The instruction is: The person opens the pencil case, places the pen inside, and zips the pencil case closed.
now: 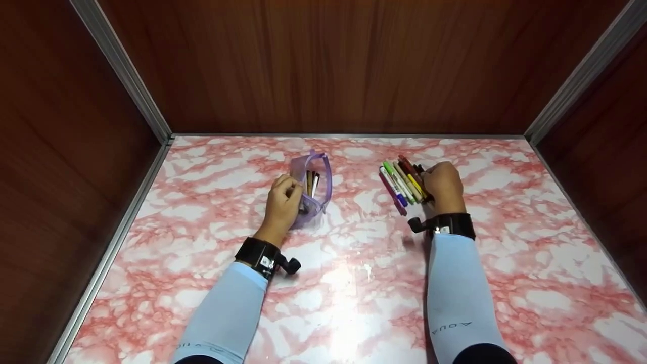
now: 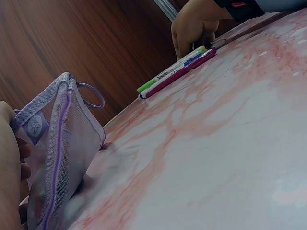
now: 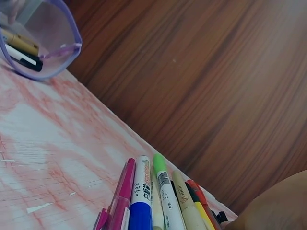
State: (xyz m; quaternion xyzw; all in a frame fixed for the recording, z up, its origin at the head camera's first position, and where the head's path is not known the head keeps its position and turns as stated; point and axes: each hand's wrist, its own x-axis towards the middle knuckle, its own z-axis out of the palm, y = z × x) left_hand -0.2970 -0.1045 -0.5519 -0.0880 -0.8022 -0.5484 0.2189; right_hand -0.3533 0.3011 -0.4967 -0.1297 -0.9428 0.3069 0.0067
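My left hand (image 1: pixel 283 202) grips the near left side of a translucent purple mesh pencil case (image 1: pixel 328 177). Its zipped mouth gapes toward the right, and a few pens (image 1: pixel 312 184) show inside it. In the left wrist view, fingers curl behind the mesh wall (image 2: pixel 72 143). My right hand (image 1: pixel 444 186) is bent down over the right side of a row of pens and markers, beside a dark pen (image 1: pixel 417 168). The row includes a magenta pen (image 3: pixel 122 201), a blue-and-white marker (image 3: pixel 142 191) and a green-capped marker (image 3: pixel 168 196). My right fingertips are hidden, so their hold is unclear.
Both the case and the pens lie on a red-and-white marbled table (image 1: pixel 349 283). Brown wood-grain panels (image 1: pixel 343 65) with grey metal edging (image 1: pixel 131 76) stand at the back and both sides. Wrist cameras are strapped on both arms.
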